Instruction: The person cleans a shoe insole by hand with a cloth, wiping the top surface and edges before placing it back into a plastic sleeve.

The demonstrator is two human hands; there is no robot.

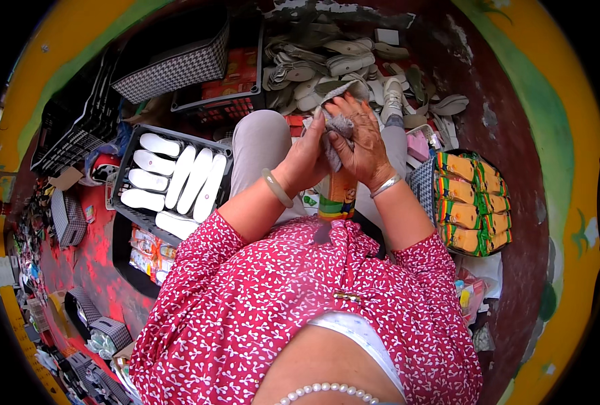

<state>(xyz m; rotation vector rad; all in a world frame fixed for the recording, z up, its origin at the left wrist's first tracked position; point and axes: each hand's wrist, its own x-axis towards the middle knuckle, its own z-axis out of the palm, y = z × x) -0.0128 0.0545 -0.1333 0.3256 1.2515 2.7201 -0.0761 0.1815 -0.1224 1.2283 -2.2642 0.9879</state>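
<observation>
My left hand and my right hand meet above my lap, both closed round a crumpled grey cloth. Fingers of the right hand press over its top, while the left thumb points upward along its left side. A greyish, flat-looking edge shows just beyond the fingertips; whether it is more cloth or a separate item, I cannot tell. Below the hands, an orange, yellow and green package rests between my thighs.
Left of my knee, a dark crate holds several white shoe soles. Many grey and white shoes lie heaped beyond my knees. At right stands a basket of yellow-green packets. A houndstooth basket and a black crate are far left.
</observation>
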